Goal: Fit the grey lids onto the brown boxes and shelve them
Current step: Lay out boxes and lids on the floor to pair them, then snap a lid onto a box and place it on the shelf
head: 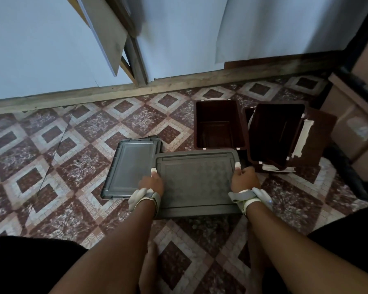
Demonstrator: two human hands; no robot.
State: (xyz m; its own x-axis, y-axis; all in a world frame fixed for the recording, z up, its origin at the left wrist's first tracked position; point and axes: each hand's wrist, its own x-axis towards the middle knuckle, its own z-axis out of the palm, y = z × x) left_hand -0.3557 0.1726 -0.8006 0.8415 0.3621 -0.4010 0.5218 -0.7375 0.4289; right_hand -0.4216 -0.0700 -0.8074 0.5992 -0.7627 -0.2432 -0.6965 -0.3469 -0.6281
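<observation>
Both hands clamp one grey lid: left hand (151,183) grips its left edge, right hand (245,179) its right edge, fingers curled over the rim beside white clips. Held lid (198,183) sits level at frame centre, long side across; cannot tell whether anything lies beneath it. Pale grey wrist straps (145,195) on both arms. Second grey lid (129,166) lies flat on the patterned tile floor (72,145), left of centre, its right edge tucked under the held lid. Upright brown box (219,126), right of centre just above the held lid: open-topped, bare bottom visible, nothing inside. Tilted brown box (276,134), just beside it to the right: mouth turned toward the camera, interior dark, no contents made out; white strips along its right and lower rims; it rests on another brown piece I cannot identify. Cardboard cartons (357,115) at far right edge; one carries a pale patch, too blurred to read.
</observation>
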